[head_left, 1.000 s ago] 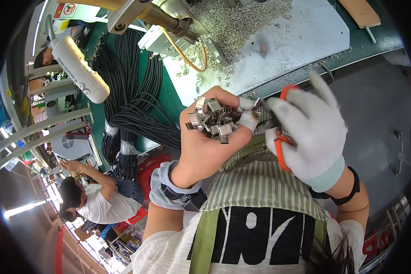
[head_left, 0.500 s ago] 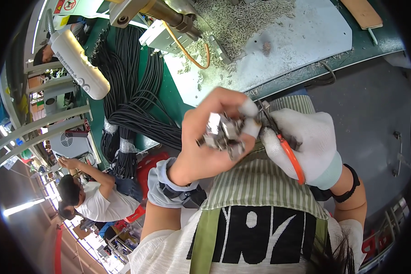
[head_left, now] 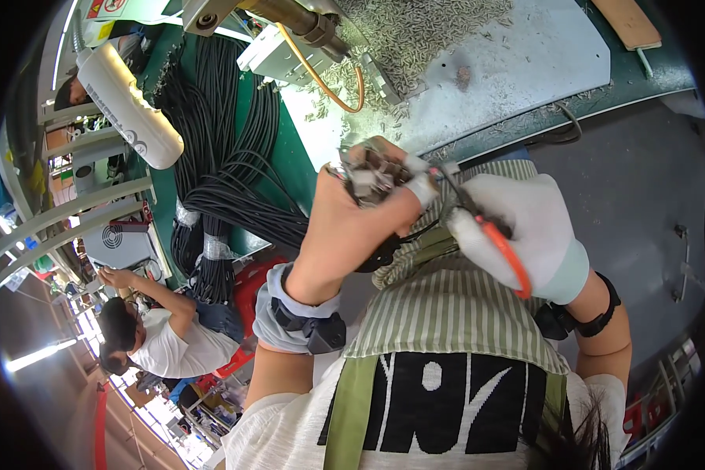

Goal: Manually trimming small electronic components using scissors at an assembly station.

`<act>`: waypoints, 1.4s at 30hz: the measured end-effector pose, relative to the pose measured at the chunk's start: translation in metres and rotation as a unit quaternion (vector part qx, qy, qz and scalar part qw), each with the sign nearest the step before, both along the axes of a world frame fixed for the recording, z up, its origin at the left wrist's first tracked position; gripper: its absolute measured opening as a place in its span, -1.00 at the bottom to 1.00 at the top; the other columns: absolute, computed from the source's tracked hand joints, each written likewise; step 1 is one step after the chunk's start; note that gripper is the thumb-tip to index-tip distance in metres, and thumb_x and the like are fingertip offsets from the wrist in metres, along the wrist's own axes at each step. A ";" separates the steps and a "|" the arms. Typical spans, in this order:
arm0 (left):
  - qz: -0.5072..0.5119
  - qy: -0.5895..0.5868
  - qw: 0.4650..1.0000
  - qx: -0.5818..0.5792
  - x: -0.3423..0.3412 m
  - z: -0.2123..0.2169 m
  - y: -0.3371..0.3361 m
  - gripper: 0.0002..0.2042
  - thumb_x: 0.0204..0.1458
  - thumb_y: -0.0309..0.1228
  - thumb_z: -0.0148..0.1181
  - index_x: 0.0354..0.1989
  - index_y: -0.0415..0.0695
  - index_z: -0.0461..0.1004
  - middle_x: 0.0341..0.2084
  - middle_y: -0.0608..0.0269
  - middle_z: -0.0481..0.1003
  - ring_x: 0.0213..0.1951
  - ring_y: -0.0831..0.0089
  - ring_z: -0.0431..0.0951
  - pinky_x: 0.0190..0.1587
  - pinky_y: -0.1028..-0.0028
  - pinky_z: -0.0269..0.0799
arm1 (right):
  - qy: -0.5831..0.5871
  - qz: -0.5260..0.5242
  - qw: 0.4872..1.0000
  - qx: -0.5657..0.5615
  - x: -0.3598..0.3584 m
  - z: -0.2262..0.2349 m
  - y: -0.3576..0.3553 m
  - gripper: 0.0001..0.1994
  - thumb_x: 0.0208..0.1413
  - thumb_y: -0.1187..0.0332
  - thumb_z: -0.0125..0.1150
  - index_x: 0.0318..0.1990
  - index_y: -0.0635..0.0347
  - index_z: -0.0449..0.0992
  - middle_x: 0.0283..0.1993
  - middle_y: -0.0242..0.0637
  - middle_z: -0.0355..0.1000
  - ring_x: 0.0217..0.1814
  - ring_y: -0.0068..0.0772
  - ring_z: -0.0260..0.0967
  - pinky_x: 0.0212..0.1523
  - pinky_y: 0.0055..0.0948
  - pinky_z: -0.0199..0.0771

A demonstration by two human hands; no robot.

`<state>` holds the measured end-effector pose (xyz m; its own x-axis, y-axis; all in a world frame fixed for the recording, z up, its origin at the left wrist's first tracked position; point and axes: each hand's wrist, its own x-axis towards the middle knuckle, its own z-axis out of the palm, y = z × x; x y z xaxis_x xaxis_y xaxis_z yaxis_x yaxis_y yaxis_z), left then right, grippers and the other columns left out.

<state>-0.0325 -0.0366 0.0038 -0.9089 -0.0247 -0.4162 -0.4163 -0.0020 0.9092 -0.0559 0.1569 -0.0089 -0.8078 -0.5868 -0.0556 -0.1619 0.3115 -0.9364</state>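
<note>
My left hand (head_left: 341, 235) is closed around a bunch of small shiny metal pieces (head_left: 374, 176); its thumb and a fingertip have white wraps. Their exact kind is blurred. A white glove covers my right hand (head_left: 521, 227), which is wrapped around red-handled pliers (head_left: 503, 254). The jaws point up and left, close to the left hand's wrapped fingertips, and motion blur hides whether they touch anything. Beneath the left hand, a dark cable-like thing (head_left: 390, 249) shows in part.
A white plate (head_left: 517, 70) strewn with small metal bits (head_left: 439, 39) lies on the green bench. Above it juts a machine head (head_left: 313, 31) with an orange tube. Bundled black cables (head_left: 227, 141) and a white lamp (head_left: 129, 106) stand left. Another person (head_left: 176, 329) sits at the left.
My left hand has moved up with the metal pieces, turning so they face the bench more. My right hand and the pliers have shifted slightly upward. The dark cable-like thing now shows.
</note>
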 end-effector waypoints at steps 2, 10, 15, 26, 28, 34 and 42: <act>0.031 -0.009 0.996 0.077 -0.001 -0.011 -0.012 -0.88 -0.08 -0.60 0.22 -0.37 -0.26 0.41 -0.64 0.37 0.41 -0.65 0.69 0.33 -0.56 0.64 0.22 | -0.007 -0.043 0.999 -0.019 0.000 -0.006 -0.003 -0.86 0.00 0.37 0.16 -0.44 0.26 0.41 -0.63 -0.16 0.32 -0.64 -0.24 0.34 -0.59 -0.44 0.30; 0.095 0.026 0.990 0.104 -0.015 -0.022 -0.039 -0.88 -0.02 -0.53 0.15 -0.32 -0.23 0.38 -0.63 0.34 0.31 -0.64 0.58 0.24 -0.57 0.59 0.13 | 0.061 -0.167 0.983 -0.041 -0.025 -0.007 -0.015 -0.80 0.04 0.31 0.15 -0.44 0.30 0.41 -0.67 -0.15 0.30 -0.63 -0.28 0.37 -0.58 -0.44 0.32; 0.103 0.000 0.981 0.164 -0.052 -0.028 -0.051 -0.89 -0.02 -0.52 0.17 -0.34 -0.24 0.40 -0.69 0.36 0.32 -0.66 0.59 0.26 -0.55 0.58 0.21 | 0.012 -0.041 0.998 -0.044 -0.080 -0.018 -0.026 -0.78 0.12 0.32 0.03 -0.41 0.33 0.44 -0.66 -0.33 0.35 -0.68 -0.53 0.35 -0.64 -0.58 0.31; -0.003 0.015 1.000 0.010 -0.083 -0.023 -0.053 -0.92 -0.12 -0.57 0.17 -0.45 -0.28 0.41 -0.65 0.28 0.38 -0.67 0.54 0.36 -0.61 0.56 0.30 | -0.214 0.050 0.971 -0.099 -0.122 -0.021 -0.052 -0.70 0.08 0.25 0.11 -0.51 0.36 0.37 -0.72 -0.25 0.30 -0.78 -0.49 0.29 -0.77 -0.52 0.28; -0.010 0.009 1.000 0.008 -0.085 -0.020 -0.054 -0.92 -0.12 -0.57 0.17 -0.45 -0.28 0.41 -0.65 0.28 0.38 -0.66 0.53 0.37 -0.61 0.56 0.31 | -0.214 0.053 0.970 -0.102 -0.122 -0.021 -0.052 -0.70 0.08 0.26 0.11 -0.51 0.36 0.37 -0.72 -0.26 0.30 -0.78 -0.49 0.29 -0.77 -0.52 0.28; -0.023 0.023 0.998 0.047 -0.084 -0.023 -0.057 -0.92 -0.11 -0.57 0.17 -0.45 -0.29 0.42 -0.62 0.24 0.43 -0.65 0.52 0.40 -0.61 0.56 0.34 | -0.183 0.050 0.974 -0.122 -0.120 -0.023 -0.053 -0.72 0.07 0.30 0.11 -0.52 0.37 0.37 -0.73 -0.28 0.30 -0.79 -0.50 0.29 -0.77 -0.54 0.27; -0.044 0.005 0.999 0.001 -0.080 -0.029 -0.063 -0.70 -0.02 -0.37 0.27 -0.19 -0.27 0.38 -0.58 0.27 0.41 -0.60 0.55 0.36 -0.55 0.57 0.30 | -0.204 0.065 0.969 -0.121 -0.124 -0.021 -0.052 -0.73 0.05 0.29 0.16 -0.48 0.37 0.40 -0.72 -0.29 0.30 -0.76 -0.53 0.31 -0.77 -0.56 0.27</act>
<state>-0.1128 -0.0996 -0.0247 -0.9112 0.0566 -0.4080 -0.4067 0.0326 0.9130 -0.1799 0.1053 -0.0298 -0.6665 -0.7173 -0.2032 0.2137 0.0774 -0.9738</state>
